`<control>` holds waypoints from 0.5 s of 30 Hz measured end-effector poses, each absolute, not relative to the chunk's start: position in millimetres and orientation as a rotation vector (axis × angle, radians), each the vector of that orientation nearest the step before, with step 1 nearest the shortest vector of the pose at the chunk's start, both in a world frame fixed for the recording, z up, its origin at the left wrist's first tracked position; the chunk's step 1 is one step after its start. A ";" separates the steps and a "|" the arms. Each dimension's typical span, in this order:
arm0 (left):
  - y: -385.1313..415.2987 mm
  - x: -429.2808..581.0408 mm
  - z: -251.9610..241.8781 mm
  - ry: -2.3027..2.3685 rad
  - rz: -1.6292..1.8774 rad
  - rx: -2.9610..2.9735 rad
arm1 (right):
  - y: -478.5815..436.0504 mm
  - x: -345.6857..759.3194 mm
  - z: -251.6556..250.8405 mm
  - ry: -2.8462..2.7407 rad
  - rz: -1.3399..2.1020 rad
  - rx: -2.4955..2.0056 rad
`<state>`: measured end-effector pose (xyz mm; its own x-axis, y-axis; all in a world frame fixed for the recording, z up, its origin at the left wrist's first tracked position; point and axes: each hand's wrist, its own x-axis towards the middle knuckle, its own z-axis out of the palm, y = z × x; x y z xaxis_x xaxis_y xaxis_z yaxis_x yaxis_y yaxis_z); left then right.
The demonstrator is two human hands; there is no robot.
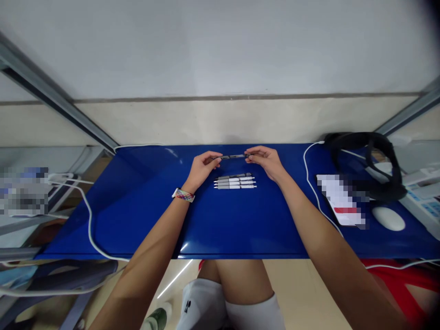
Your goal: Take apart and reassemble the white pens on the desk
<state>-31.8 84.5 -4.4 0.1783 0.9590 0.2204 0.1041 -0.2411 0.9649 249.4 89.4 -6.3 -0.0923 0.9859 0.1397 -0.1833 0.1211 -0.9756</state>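
Pinching a dark pen [233,156] near its two ends, with fingers of left hand [201,168] and right hand [267,160], over far part of desk [240,224], just beyond the row of pens [237,183]. Could perhaps drop it by pinching too loosely, or disturb the row by lowering carelessly.

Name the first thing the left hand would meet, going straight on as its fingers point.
Past the pen it holds, the left hand would probably meet the right hand, at the pen's other end; depth is hard to judge in this one view.
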 end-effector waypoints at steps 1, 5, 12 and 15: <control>84.6 -31.9 -4.5 1.060 1.189 1.543 | 87.9 247.2 -4.3 -1.189 1.293 -0.919; 85.7 -32.9 -5.6 1.091 1.253 1.509 | 81.3 236.9 4.5 -1.160 1.354 -0.884; 87.2 -32.0 -6.4 1.148 1.289 1.488 | 81.8 234.0 -0.8 -1.158 1.289 -0.891; 85.8 -31.7 -4.0 1.172 1.282 1.509 | 83.6 235.7 -4.3 -1.160 1.281 -0.913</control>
<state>-31.7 85.8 -4.0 0.0499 0.9720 0.2298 0.1412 -0.2347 0.9618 235.7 83.6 -4.3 -0.0747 0.9887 0.1297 -0.2269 0.1098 -0.9677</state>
